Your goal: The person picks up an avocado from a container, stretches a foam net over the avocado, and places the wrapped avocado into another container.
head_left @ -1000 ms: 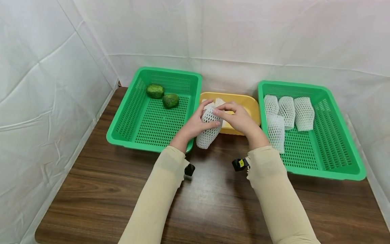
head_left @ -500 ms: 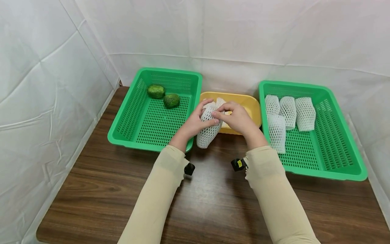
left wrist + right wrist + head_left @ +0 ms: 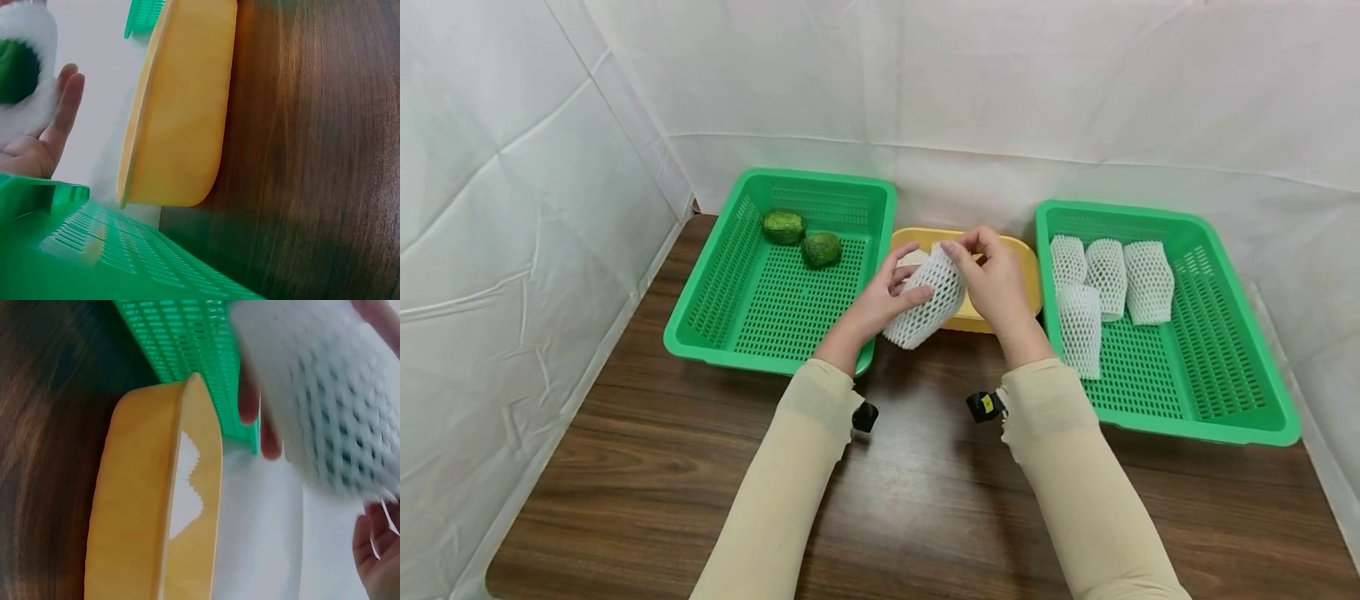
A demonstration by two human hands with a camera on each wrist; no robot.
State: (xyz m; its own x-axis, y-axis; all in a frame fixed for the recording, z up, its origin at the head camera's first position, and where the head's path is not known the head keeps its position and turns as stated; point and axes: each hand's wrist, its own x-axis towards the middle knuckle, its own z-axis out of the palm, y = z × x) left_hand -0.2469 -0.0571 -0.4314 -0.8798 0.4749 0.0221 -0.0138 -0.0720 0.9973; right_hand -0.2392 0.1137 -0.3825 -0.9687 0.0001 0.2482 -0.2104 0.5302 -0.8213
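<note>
In the head view a white foam net sleeve is held tilted above the table between the two hands. My left hand grips its left side, thumb in front and fingers behind. My right hand pinches the sleeve's upper right edge between thumb and fingers. Through the sleeve's open end in the left wrist view a green fruit shows inside. The right wrist view has the sleeve close up and blurred, the fruit dark through its mesh.
Two mottled green oval fruits lie in the left green basket. A yellow bin behind the hands holds loose white sleeves. In the right green basket several sleeved pieces lie at the left and back.
My right hand has moved up and to the right, drawing the sleeve's edge with it. The sleeve's lower end has risen and swung slightly right; the left hand stays nearly in place.
</note>
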